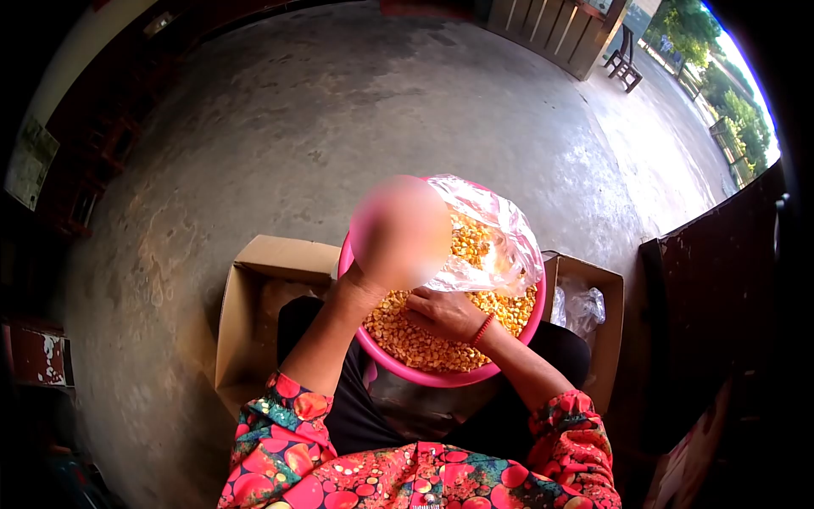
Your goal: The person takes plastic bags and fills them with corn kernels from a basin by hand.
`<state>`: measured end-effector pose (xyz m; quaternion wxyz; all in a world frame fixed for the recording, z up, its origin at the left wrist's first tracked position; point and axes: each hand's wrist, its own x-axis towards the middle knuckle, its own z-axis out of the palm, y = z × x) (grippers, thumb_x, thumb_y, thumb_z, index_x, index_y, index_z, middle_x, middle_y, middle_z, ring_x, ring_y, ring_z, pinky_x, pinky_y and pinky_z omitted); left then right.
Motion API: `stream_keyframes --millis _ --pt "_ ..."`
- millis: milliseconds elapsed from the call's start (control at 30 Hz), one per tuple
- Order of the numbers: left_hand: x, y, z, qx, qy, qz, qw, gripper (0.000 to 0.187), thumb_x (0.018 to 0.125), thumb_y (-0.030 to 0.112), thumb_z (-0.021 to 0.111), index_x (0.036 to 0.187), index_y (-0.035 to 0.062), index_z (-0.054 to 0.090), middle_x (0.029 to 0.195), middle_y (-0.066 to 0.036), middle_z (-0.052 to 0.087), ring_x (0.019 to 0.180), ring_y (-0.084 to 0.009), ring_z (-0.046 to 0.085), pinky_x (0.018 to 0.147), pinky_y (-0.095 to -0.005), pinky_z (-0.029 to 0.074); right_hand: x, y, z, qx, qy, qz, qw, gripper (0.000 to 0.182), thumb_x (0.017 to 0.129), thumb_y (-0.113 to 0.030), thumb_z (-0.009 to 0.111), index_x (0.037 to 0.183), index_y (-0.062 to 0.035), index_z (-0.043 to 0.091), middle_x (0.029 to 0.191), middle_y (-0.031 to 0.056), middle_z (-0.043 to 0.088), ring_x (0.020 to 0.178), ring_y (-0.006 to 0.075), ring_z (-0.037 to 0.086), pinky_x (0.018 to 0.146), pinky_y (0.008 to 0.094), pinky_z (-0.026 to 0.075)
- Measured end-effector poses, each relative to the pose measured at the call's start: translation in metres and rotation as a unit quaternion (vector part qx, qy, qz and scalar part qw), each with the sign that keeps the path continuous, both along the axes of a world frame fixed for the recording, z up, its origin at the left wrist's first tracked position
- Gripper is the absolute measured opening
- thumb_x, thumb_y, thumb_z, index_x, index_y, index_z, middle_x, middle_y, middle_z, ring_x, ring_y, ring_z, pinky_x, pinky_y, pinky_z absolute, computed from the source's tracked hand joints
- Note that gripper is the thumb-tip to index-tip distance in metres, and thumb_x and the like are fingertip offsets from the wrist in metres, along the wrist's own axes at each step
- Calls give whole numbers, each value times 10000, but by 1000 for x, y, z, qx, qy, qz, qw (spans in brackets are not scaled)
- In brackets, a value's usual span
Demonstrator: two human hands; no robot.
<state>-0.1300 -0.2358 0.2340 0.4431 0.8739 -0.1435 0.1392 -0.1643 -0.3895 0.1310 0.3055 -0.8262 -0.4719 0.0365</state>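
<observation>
A pink basin (424,378) full of yellow corn kernels (407,339) rests between my knees. Over its far right side lies a clear plastic bag (513,222), with kernels showing through it. My left hand (402,237) is above the basin's left side, beside the bag; a round blur covers it, hiding its fingers. My right hand (448,315), with a red bracelet at the wrist, is low in the basin at the bag's near edge. Its fingers curl down into the kernels, and their tips are hidden.
An open cardboard box (246,310) stands on the left of my legs. Another box (606,339) on the right holds crumpled clear plastic (583,310). Dark furniture (712,280) stands at the right. A chair (625,61) is by the doorway, beyond the concrete floor (280,127).
</observation>
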Motion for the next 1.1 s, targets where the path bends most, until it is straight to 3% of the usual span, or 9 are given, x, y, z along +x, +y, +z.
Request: stream_keyframes --millis 100,300,400,533,600,700,800,867,1100 --pt "4 6 -16 47 -167 -34 984 303 747 16 604 1045 49 650 1161 -197 552 999 -331 595 830 -351 499 -2 -4 -4 -16 11 0 1000 146 840 -168 559 791 -45 497 787 117 511 691 293 568 589 408 466" --pt "0 -1 -1 5 7 -2 1000 321 752 19 603 1069 58 639 1180 -192 538 1029 -338 578 871 -365 483 5 -3 -13 27 -71 -14 997 85 807 -125 574 811 -57 523 787 102 540 667 272 571 582 386 476" --pt "9 7 -37 8 -33 -18 999 334 751 21 602 1081 62 632 1185 -190 534 1043 -340 569 885 -371 475 10 5 -16 110 -131 -30 985 96 820 -146 587 824 -62 542 760 116 558 655 272 575 585 383 471" --pt "5 4 -21 -32 -4 -25 999 349 748 17 597 1093 63 626 1187 -187 532 1053 -340 562 892 -376 470 6 2 -3 21 -249 17 968 136 781 -152 594 755 -69 489 699 107 518 631 242 573 588 356 466" --pt "2 -2 -8 31 -13 -16 999 365 746 -6 576 1102 61 622 1191 -191 529 1059 -341 558 898 -378 466 1 2 2 52 13 -8 999 173 842 -173 593 745 -42 533 640 125 522 559 259 560 548 376 445" --pt "5 4 -21 12 -86 -75 993 387 743 -30 555 1114 59 617 1194 -200 523 1065 -340 555 899 -372 466 0 7 26 134 118 19 984 259 892 -223 578 748 -8 554 611 144 529 498 280 514 518 377 429" --pt "2 4 -10 -5 22 -99 995 418 745 -56 526 1133 75 610 1194 -207 519 1077 -345 544 896 -378 468 -1 2 65 265 383 16 885 341 939 -261 528 706 -12 524 589 19 502 503 111 434 478 296 370" --pt "3 4 -19 -14 -15 -124 992 435 746 -66 518 1141 91 609 1192 -203 520 1071 -345 545 890 -380 472 6 -10 73 352 540 -12 764 347 966 -272 479 685 -67 491 586 -57 421 495 44 350 442 217 285" --pt "3 -1 -22 40 -31 -172 984 370 803 -7 550 1146 117 611 1123 -180 576 1043 -344 562 871 -388 478 55 -42 59 525 514 -134 664 355 971 -323 453 699 -97 466 550 -50 329 439 55 259 405 210 218"
